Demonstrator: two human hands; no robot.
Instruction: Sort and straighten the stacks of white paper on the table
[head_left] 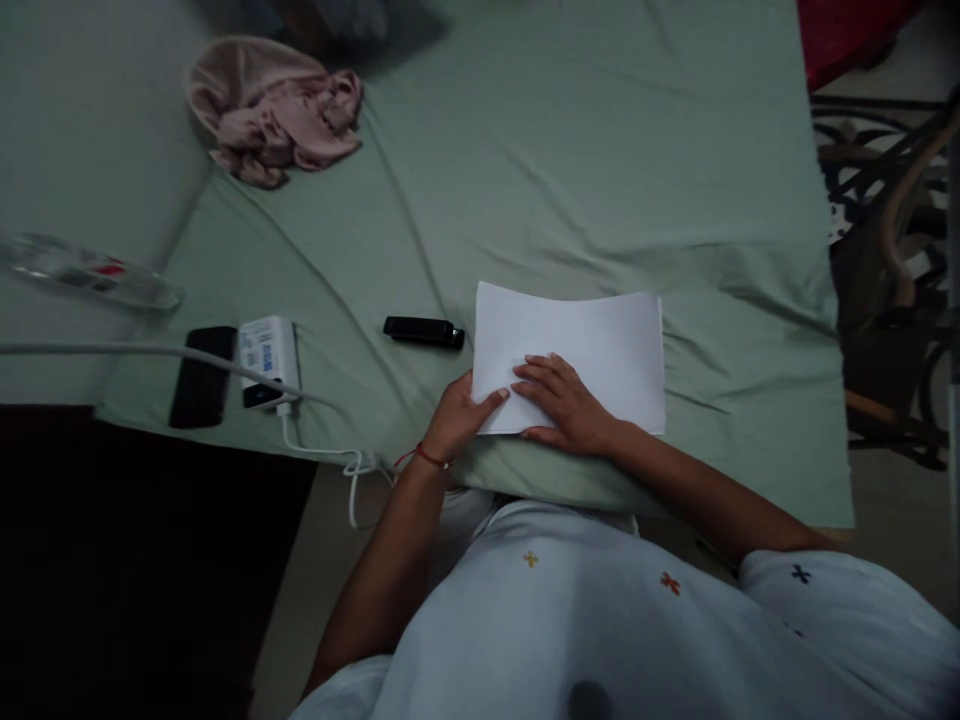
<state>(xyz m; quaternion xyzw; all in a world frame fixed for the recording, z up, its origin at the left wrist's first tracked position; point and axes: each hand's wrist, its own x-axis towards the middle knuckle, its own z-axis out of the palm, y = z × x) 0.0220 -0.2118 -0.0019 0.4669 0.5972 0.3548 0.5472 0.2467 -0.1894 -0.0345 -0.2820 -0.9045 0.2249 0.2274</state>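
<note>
A stack of white paper sheets (592,345) lies on the green cloth in front of me, its far edge curving slightly. My left hand (461,412) grips the stack's near left corner, thumb on top and the other fingers hidden beneath or behind it. Flat on the paper rests my right hand (559,405), fingers stretched toward the left. Just left of the sheets is a black stapler (424,332), touched by neither hand.
Green cloth (637,150) covers the table. To the left are a black phone (201,385), a white power bank (268,355) with cables, and a clear plastic bottle (97,275). Crumpled pink fabric (277,115) lies at the far left. A red object (847,35) shows at the far right.
</note>
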